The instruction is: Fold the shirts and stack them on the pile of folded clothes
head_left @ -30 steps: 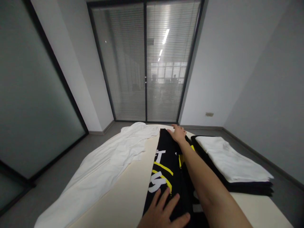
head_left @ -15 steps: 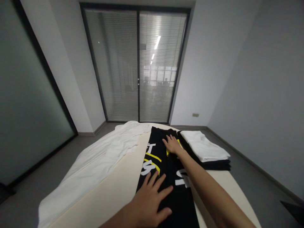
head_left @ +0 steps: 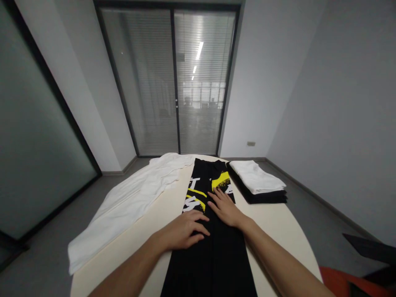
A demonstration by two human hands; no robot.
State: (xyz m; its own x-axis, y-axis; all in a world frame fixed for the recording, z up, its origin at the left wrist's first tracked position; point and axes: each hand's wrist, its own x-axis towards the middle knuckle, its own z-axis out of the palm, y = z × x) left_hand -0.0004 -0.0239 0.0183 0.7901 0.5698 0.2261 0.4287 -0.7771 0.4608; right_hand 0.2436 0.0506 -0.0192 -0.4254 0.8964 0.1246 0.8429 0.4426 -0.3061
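Note:
A black garment (head_left: 213, 255) with white letters and yellow marks lies lengthwise down the middle of the table, its near end running out of view. My left hand (head_left: 185, 231) rests on its left part, just below the white S, fingers apart and holding nothing. My right hand (head_left: 225, 207) lies flat on the right part, fingertips just below the yellow patch, also holding nothing. To the right sits a folded white cloth (head_left: 258, 177) on top of folded black cloth (head_left: 267, 199).
A long white garment (head_left: 123, 206) is spread along the left side of the pale round table (head_left: 151, 231). An orange-red object (head_left: 337, 282) and a dark object stand at the lower right, beyond the table edge. Blinds and glass doors are behind.
My right hand has slid down the garment toward me, uncovering the yellow patch. My left hand has turned and shifted slightly left and up. The camera view has shifted, showing the orange-red object.

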